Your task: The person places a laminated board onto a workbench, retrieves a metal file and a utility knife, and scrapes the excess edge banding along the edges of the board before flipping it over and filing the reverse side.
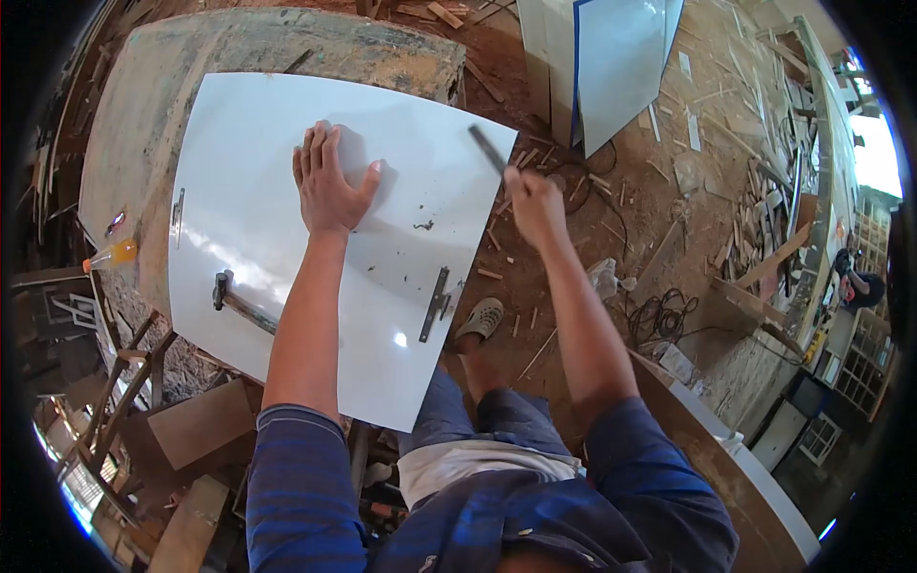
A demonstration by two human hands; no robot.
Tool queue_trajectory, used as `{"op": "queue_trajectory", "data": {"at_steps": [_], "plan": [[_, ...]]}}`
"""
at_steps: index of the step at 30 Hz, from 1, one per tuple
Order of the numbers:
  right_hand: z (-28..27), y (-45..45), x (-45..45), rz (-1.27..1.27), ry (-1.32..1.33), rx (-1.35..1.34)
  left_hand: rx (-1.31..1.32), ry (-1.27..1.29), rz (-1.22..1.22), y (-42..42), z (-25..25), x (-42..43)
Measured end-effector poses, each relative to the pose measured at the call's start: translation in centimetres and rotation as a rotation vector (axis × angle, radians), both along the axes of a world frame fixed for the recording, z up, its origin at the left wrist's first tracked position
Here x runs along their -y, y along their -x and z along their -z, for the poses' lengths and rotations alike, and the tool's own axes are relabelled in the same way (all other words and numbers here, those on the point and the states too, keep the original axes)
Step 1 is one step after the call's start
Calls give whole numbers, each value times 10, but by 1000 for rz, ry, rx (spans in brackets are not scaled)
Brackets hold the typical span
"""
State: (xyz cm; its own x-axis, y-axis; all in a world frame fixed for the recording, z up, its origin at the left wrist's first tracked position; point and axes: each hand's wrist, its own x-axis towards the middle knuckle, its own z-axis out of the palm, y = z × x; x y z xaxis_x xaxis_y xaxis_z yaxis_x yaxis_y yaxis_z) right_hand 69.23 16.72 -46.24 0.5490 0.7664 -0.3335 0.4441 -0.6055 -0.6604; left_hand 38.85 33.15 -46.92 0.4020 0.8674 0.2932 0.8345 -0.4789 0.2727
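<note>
Left grip (331, 186): apart, flat on white board (248, 181) | right grip (538, 204): clamped on dark bar (487, 149) | hammer (250, 310): lying on board

Brown floor (659, 181) littered with wood scraps (774, 258), bright daylight (877, 153) far right, gridded frame (865, 358) below

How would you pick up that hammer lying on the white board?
I'd take the hammer by its handle, coming from above on the person's left. The handle is long and slim, good for wrapping a hand round, and shows between the heavier-looking head and the left forearm. Its other end is hidden by that forearm, so grip the part you can see.
</note>
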Motion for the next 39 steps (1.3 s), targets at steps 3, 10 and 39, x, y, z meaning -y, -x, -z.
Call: {"op": "queue_trajectory", "data": {"at_steps": [3,10,39], "plan": [[0,-40,-51,108,-51,46,0,-15,19,-2,3,1],[-3,-62,-47,306,-247,-690,8,-5,16,-1,2,-1],[24,-62,-27,289,-248,-478,-3,-4,17,0,9,-2]]}}
